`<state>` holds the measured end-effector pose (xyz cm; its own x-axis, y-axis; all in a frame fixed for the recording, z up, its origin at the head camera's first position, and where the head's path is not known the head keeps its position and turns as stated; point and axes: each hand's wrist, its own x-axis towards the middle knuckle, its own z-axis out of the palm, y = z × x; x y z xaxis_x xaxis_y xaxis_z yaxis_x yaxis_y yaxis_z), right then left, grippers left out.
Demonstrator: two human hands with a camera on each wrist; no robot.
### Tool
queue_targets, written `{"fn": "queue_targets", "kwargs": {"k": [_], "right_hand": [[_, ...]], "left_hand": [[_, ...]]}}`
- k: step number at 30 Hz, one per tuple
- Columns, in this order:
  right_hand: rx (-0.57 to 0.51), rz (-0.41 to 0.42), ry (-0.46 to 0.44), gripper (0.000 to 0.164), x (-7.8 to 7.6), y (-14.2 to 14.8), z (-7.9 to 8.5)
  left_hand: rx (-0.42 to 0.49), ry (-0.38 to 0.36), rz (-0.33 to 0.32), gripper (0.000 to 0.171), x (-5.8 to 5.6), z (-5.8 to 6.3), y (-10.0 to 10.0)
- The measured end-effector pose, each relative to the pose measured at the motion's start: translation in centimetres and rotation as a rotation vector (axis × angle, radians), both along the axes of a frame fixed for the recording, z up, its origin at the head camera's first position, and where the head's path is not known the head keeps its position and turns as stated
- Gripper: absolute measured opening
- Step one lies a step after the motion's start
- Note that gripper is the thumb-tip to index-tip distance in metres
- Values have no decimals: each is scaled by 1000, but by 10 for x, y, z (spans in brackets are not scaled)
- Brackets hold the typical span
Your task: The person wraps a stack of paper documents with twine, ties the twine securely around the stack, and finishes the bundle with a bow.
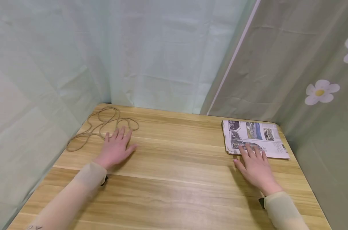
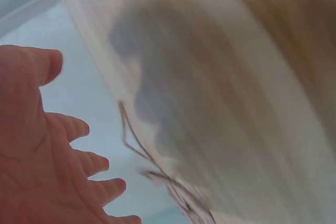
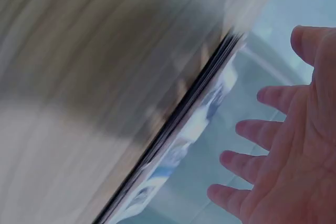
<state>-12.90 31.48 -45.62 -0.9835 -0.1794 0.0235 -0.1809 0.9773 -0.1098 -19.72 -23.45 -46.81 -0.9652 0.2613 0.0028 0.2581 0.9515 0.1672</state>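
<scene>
A thin brown cord lies in loose loops at the back left of the wooden table. My left hand is palm down with fingers spread, its fingertips overlapping the cord's near edge in the head view; the left wrist view shows it holding nothing above the tabletop. At the back right lies a folded stack of newspaper, printed with pictures. My right hand hovers palm down at the newspaper's near edge, fingers extended and overlapping it. In the right wrist view, the newspaper's layered edge shows beyond an empty palm.
Pale curtains hang behind the table and along its left side. A darker grey-green curtain with white flowers hangs at the right. Dark bands show at the cuffs of both sleeves.
</scene>
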Motion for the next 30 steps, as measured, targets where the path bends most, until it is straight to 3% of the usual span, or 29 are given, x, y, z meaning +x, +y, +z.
{"fn": "queue_targets", "kwargs": {"k": [6,11,16,24,30], "right_hand": [[3,111,19,70,-2,-32,4],[4,204,52,68,-3,-59,6],[15,267,58,67,-5,-79,4],[35,337,59,67,-12,-95,-4],[65,361,20,67,-15,-104,-9]], "left_hand": [[-12,-29,92,79,-15,-1,-35],[41,-151,154,77,-19,-1,-50],[50,-239,74,72,-12,-2,-36],[-1,-198,-21,68,3,-6,-4],[-4,-154,-131,66,15,-12,21]]}}
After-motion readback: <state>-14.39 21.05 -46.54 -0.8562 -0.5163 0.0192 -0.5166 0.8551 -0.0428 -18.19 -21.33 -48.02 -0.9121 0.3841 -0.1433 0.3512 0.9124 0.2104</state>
